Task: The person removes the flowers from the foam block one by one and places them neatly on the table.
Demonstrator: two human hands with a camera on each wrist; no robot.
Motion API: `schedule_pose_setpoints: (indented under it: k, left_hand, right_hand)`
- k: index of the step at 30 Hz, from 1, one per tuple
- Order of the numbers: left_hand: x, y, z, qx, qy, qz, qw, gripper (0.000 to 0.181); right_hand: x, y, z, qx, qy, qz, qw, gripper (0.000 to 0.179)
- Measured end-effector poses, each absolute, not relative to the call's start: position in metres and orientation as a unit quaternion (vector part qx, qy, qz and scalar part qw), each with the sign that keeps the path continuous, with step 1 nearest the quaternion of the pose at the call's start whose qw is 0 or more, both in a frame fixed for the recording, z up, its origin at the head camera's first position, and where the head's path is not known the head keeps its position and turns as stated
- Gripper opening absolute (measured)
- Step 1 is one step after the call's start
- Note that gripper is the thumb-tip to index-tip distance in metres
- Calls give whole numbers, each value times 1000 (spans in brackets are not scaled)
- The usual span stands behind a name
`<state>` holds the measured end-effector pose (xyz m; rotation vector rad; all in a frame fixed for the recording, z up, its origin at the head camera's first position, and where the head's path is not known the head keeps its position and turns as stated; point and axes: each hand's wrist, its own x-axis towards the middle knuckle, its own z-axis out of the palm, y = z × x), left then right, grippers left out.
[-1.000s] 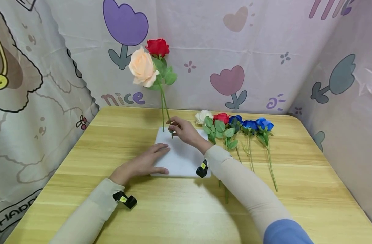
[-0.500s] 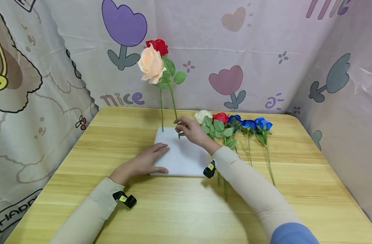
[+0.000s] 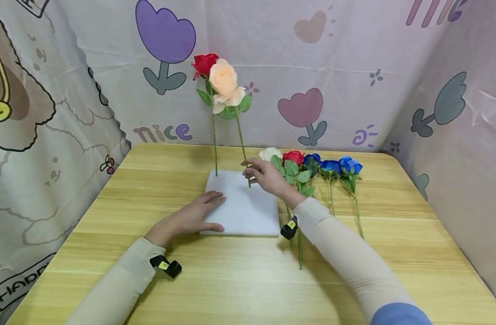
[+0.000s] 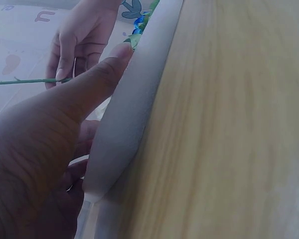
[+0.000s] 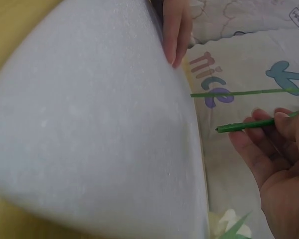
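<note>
My right hand [image 3: 266, 177] pinches the stem of a peach rose [image 3: 224, 80] low down, close over a white foam block [image 3: 248, 205]. In the right wrist view the stem's cut end [image 5: 224, 129] pokes out past the fingertips, apart from the foam surface. A red rose [image 3: 204, 64] stands upright with its stem in the block's far left corner, just left of the peach one. My left hand [image 3: 193, 214] rests with spread, relaxed fingers on the block's left side; in the left wrist view its thumb [image 4: 97, 77] lies along the foam edge.
To the right of the block lie a white rose [image 3: 271, 155], another red rose [image 3: 293, 157] and several blue roses [image 3: 349, 165], stems toward the near side. The wooden table [image 3: 231, 280] ends at a printed cloth backdrop [image 3: 252, 40] behind and at both sides.
My right hand has carried the peach rose to the right, from in front of the standing red rose to beside it. The left hand has stayed on the foam block.
</note>
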<state>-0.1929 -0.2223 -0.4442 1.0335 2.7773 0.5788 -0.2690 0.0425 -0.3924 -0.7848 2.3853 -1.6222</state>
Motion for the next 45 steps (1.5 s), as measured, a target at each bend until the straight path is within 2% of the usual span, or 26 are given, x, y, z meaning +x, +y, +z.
schedule_pose_setpoints:
  k: [19, 45]
  left_hand:
    - [-190, -223, -442, 342, 916, 199, 64, 101]
    - [-193, -224, -447, 343, 917, 198, 57, 101]
  right_hand:
    - [-255, 81, -387, -219, 796, -559, 80, 29]
    - [-232, 131, -383, -209, 831, -515, -21, 31]
